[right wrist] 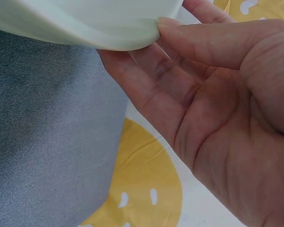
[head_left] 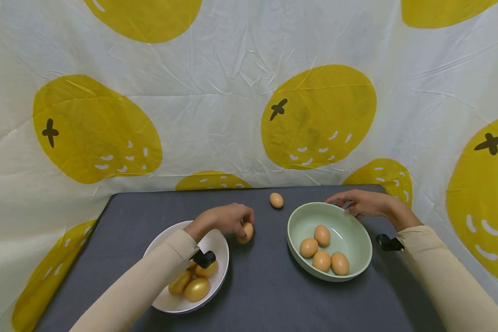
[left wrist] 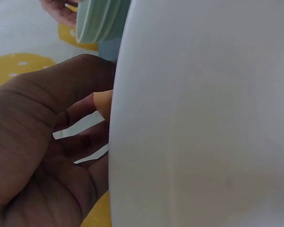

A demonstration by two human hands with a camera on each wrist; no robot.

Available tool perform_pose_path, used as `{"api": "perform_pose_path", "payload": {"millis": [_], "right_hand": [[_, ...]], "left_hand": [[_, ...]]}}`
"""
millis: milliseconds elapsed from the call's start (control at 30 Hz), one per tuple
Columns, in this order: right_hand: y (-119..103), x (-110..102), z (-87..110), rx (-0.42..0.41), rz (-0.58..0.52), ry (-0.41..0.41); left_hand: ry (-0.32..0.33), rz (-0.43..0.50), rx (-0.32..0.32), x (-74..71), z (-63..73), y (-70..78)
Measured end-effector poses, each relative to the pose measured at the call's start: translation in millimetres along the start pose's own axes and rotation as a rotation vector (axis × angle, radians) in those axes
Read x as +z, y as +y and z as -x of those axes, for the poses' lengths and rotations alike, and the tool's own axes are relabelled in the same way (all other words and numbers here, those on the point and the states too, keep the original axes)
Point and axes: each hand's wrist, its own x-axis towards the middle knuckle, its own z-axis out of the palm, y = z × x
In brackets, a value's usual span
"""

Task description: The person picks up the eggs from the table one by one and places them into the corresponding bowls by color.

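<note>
Between the two bowls, my left hand (head_left: 232, 219) holds a brown egg (head_left: 246, 233) in its fingers, low over the table. The left wrist view shows only a sliver of this egg (left wrist: 102, 103), since the white bowl's wall (left wrist: 203, 113) hides the fingertips. My right hand (head_left: 363, 203) grips the far right rim of a light green bowl (head_left: 358, 230), thumb on the rim and fingers (right wrist: 146, 90) under the outside. Several brown eggs (head_left: 321, 261) lie inside the green bowl. The white bowl (head_left: 222, 258) sits under my left forearm with several gold eggs (head_left: 197, 289) in it.
Another brown egg (head_left: 276, 200) lies near the table's back edge, left of the green bowl. The dark grey table (head_left: 257, 290) ends at a white cloth (head_left: 216, 124) with yellow printed shapes, which hangs behind it and at the sides.
</note>
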Motion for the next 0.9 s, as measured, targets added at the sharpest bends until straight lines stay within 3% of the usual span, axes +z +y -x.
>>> {"api": "perform_pose_path", "payload": {"millis": [200, 600, 900], "right_hand": [[-1.7, 0.3, 0.3, 0.001, 0.01, 0.007], [-1.3, 2.4, 0.9, 0.002, 0.016, 0.009], [0.9, 5.2, 1.5, -0.006, 0.011, 0.011]], "left_hand": [[0.067, 0.053, 0.034, -1.1, 2.2, -2.5], [0.152, 0.188, 0.033, 0.3, 2.2, -0.4], [0.236, 0.236, 0.034, 3.2, -2.0, 4.1]]}}
